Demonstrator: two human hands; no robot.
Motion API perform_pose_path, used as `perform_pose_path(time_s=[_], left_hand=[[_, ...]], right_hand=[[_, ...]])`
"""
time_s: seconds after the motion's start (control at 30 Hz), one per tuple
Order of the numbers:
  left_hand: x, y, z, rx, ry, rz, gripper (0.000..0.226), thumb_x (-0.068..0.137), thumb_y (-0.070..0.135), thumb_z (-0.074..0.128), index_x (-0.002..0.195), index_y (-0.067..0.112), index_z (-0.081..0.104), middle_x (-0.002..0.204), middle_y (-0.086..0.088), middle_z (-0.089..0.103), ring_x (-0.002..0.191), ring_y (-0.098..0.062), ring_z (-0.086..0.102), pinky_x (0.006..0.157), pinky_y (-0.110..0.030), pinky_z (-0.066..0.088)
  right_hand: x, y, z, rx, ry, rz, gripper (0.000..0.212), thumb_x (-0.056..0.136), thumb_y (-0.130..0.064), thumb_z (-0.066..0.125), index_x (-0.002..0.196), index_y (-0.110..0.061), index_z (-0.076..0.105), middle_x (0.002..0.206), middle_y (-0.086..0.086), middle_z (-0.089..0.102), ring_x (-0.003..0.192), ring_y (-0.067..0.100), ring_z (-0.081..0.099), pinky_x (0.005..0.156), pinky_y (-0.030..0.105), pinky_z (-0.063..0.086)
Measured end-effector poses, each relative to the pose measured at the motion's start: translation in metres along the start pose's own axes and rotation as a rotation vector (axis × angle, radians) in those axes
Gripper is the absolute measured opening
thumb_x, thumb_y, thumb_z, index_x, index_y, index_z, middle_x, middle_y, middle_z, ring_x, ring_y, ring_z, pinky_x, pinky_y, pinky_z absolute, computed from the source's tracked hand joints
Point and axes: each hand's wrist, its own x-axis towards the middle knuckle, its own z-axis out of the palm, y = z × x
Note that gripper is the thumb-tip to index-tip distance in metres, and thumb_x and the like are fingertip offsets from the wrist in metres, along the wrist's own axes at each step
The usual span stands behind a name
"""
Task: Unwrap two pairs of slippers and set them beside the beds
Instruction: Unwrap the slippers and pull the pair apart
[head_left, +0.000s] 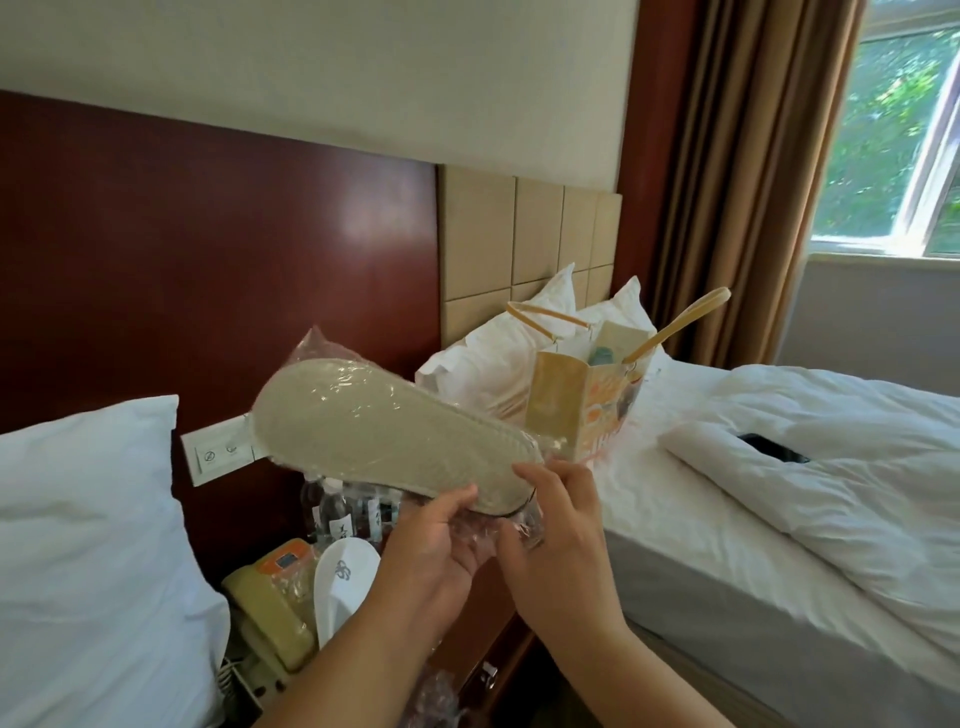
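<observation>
Plastic-wrapped slippers — two hands

The water bottles (labels too small to read) stand half hidden behind the wrapped slippers.

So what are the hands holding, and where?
Both hands, left and right, hold the wrapped slippers at the near end, fingers on the plastic wrap there.

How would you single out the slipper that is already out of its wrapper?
Find the nightstand between the two beds, below the hands. The unwrapped slipper lies there beside a yellowish telephone. It is bare white with a grey emblem, unlike the plastic-wrapped slippers held above.
</observation>
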Motion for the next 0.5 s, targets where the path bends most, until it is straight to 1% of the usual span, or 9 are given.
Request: perform_pose_path(time_s=[0.1,0.17,0.2,0.23,0.3,0.33,0.4,0.43,0.5], left_hand=[[0.001,0.0,-0.002,-0.037,0.057,0.044,0.022,0.088,-0.004,0.058,0.109,-0.003,0.064,0.1,-0.024,0.073,0.079,-0.033,0.074,0.061,-0.041,0.061],[0.003,0.003,-0.005,-0.062,0.097,0.041,0.017,0.089,-0.004,0.058,0.105,-0.004,0.063,0.092,-0.024,0.074,0.077,-0.034,0.074,0.07,-0.049,0.062],[0.004,0.006,-0.007,-0.072,0.107,0.035,0.016,0.088,-0.004,0.059,0.104,-0.004,0.062,0.089,-0.023,0.074,0.078,-0.035,0.074,0.076,-0.053,0.059],[0.004,0.009,-0.009,-0.08,0.11,0.031,0.014,0.088,-0.004,0.059,0.103,-0.004,0.061,0.087,-0.023,0.075,0.08,-0.037,0.073,0.08,-0.056,0.057],[0.004,0.015,-0.013,-0.088,0.11,0.027,0.01,0.089,-0.003,0.059,0.099,-0.004,0.06,0.086,-0.024,0.074,0.085,-0.038,0.071,0.08,-0.057,0.056],[0.004,0.017,-0.015,-0.088,0.11,0.027,0.009,0.089,-0.003,0.059,0.098,-0.004,0.06,0.089,-0.025,0.073,0.088,-0.039,0.07,0.078,-0.057,0.056],[0.005,0.02,-0.019,-0.081,0.117,0.026,0.014,0.088,-0.003,0.06,0.102,-0.003,0.06,0.099,-0.026,0.071,0.093,-0.039,0.069,0.076,-0.056,0.058],[0.006,0.02,-0.02,-0.069,0.119,0.032,0.018,0.088,-0.003,0.06,0.106,-0.002,0.059,0.102,-0.025,0.07,0.093,-0.037,0.069,0.078,-0.056,0.057],[0.006,0.022,-0.023,-0.026,0.121,0.047,0.022,0.088,-0.002,0.06,0.11,0.001,0.059,0.095,-0.019,0.072,0.085,-0.032,0.071,0.084,-0.059,0.055]], right_hand=[[0.003,-0.003,-0.007,0.118,0.025,0.124,0.062,0.081,0.004,0.076,0.125,-0.036,0.06,0.128,-0.013,0.04,0.107,0.004,0.057,0.086,0.029,0.058],[0.008,-0.004,-0.014,0.24,0.09,0.285,0.08,0.077,0.009,0.076,0.121,-0.053,0.052,0.135,-0.019,0.035,0.098,-0.018,0.056,0.074,0.009,0.054],[0.011,-0.002,-0.016,0.303,0.131,0.404,0.084,0.076,0.01,0.077,0.124,-0.053,0.05,0.138,-0.018,0.033,0.094,-0.023,0.056,0.07,0.006,0.054],[0.013,0.002,-0.018,0.389,0.155,0.554,0.087,0.075,0.008,0.08,0.133,-0.049,0.047,0.142,-0.014,0.033,0.096,-0.017,0.059,0.072,0.014,0.059],[0.019,0.008,-0.023,0.651,0.062,0.896,0.093,0.077,0.0,0.085,0.146,-0.041,0.038,0.14,0.005,0.049,0.106,0.01,0.066,0.087,0.043,0.064],[0.02,0.011,-0.023,0.755,-0.042,0.997,0.083,0.08,-0.005,0.085,0.144,-0.036,0.042,0.127,0.012,0.062,0.098,0.021,0.071,0.086,0.049,0.064],[0.021,0.015,-0.025,0.725,-0.223,0.98,0.036,0.087,-0.015,0.081,0.119,-0.013,0.065,0.096,0.012,0.077,0.073,0.022,0.073,0.074,0.046,0.066],[0.023,0.017,-0.026,0.656,-0.233,0.945,0.016,0.09,-0.018,0.077,0.104,-0.01,0.073,0.083,0.009,0.078,0.064,0.019,0.071,0.064,0.04,0.065],[0.03,0.026,-0.029,0.594,-0.122,0.919,0.011,0.096,-0.019,0.072,0.09,-0.011,0.076,0.07,0.006,0.074,0.057,0.017,0.067,0.05,0.03,0.058]])
